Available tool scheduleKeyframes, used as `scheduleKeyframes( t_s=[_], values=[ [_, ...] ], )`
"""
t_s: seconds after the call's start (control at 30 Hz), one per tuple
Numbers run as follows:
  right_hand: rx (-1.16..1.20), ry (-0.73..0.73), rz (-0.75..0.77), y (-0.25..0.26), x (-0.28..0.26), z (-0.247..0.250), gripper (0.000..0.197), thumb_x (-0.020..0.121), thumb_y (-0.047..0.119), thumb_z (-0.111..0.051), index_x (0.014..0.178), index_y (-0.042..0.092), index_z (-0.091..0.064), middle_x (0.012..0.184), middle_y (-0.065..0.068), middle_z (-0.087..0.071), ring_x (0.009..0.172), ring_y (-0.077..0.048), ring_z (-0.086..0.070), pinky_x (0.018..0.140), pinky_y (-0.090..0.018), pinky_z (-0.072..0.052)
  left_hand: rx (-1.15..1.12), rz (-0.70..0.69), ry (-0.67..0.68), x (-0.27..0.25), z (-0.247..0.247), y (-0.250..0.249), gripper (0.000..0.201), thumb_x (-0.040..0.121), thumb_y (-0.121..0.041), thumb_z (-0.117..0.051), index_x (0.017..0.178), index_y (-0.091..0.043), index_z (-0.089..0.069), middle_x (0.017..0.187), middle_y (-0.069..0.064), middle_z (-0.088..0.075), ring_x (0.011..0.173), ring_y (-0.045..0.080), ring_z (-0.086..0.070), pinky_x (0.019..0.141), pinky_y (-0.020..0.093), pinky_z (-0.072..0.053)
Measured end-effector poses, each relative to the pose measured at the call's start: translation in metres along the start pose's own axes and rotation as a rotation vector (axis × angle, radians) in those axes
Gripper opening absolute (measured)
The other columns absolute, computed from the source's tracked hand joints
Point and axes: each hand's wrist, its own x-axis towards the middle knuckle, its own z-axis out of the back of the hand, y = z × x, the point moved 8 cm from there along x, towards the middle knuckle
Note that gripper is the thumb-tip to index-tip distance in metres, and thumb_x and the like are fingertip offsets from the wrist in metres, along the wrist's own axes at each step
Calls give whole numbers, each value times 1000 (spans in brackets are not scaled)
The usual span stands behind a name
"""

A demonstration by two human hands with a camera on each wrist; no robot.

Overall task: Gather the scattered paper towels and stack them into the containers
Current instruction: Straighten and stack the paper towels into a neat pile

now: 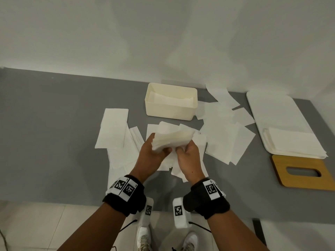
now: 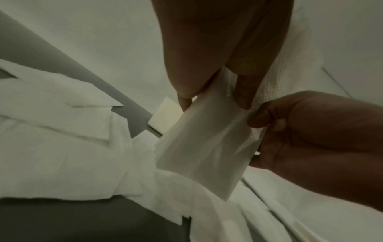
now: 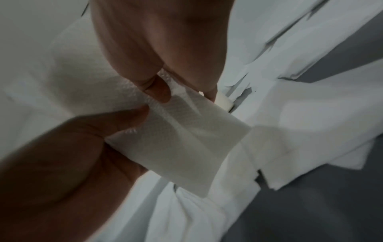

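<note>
I hold a small bundle of white paper towels (image 1: 172, 139) above the table's middle, between both hands. My left hand (image 1: 159, 148) grips its left end and my right hand (image 1: 183, 149) pinches its right end. In the left wrist view my left hand (image 2: 214, 101) pinches the folded towel (image 2: 203, 147) from above, with the right hand (image 2: 311, 139) on its other edge. The right wrist view shows my right hand (image 3: 183, 91) pinching the same towel (image 3: 182, 139) opposite the left hand (image 3: 62, 163). A cream container (image 1: 170, 110) behind the hands holds some towels.
Several loose towels (image 1: 228, 140) lie scattered on the grey table (image 1: 54, 124), on both sides of my hands. A white tray (image 1: 272, 109) at the right carries a towel stack (image 1: 293, 142). A wooden lid with a slot (image 1: 290, 180) lies in front of it.
</note>
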Motion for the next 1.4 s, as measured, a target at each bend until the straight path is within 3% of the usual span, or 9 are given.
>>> scheduleKeyframes(
  t_s=[0.17,0.3,0.5,0.67,0.87,1.0,1.13,1.27,1.4],
  values=[
    [-55,1,-53,-9,3,-4,37,88,1,-53,121,19,-52,111,0,-60,107,-18,-58,88,-25,-46,-12,74,27,-1,-3,13,70,67,-38,-81,127,-19,-49,118,-1,-61,111,16,-60,94,38,-54],
    [-48,2,-62,-9,2,-6,42,87,-1,-50,121,24,-50,110,2,-59,103,-14,-56,87,-24,-46,36,73,33,2,-7,11,58,79,-18,-77,130,-19,-49,121,-1,-60,109,10,-59,96,34,-53],
    [-91,33,-63,-9,4,-7,31,88,9,-56,117,21,-54,105,3,-63,96,-12,-60,76,-18,-47,20,46,16,1,-5,0,42,85,-18,-72,122,-30,-54,114,-6,-65,106,10,-62,93,32,-53],
    [-222,287,-96,-7,8,-9,16,90,20,-58,105,19,-60,99,3,-69,89,-14,-66,76,-29,-56,-323,178,-72,8,22,-10,40,85,-8,-70,123,-16,-59,112,5,-70,103,23,-67,86,39,-57],
    [-289,450,-149,3,24,9,11,88,16,-63,97,21,-66,89,4,-70,68,-4,-62,59,-15,-47,-408,267,-132,24,56,-11,38,84,-4,-69,120,-12,-62,110,5,-72,100,22,-69,77,34,-59],
    [-208,272,-208,12,61,41,10,84,15,-67,93,18,-67,96,-6,-70,78,-14,-63,66,-23,-49,-309,306,-165,53,76,-15,41,83,-7,-70,121,-6,-55,113,8,-68,99,24,-67,72,33,-58],
    [-103,163,-198,31,102,60,15,85,12,-64,98,17,-66,105,-13,-69,95,-29,-65,88,-42,-53,-179,304,-9,91,72,-37,33,83,-9,-69,115,-10,-60,111,4,-71,100,23,-67,80,35,-57],
    [-161,197,-173,53,137,60,14,87,7,-58,94,18,-63,100,-8,-68,92,-26,-64,79,-36,-52,7,278,26,132,71,-53,25,85,-15,-71,108,-11,-65,105,3,-72,92,22,-68,83,42,-55],
    [-222,-3,-146,57,181,67,7,84,9,-63,91,9,-64,93,-6,-66,88,-25,-62,70,-31,-49,208,287,-34,171,65,-46,13,82,-13,-72,93,-12,-64,91,3,-69,86,23,-68,78,41,-59]
  ],
)
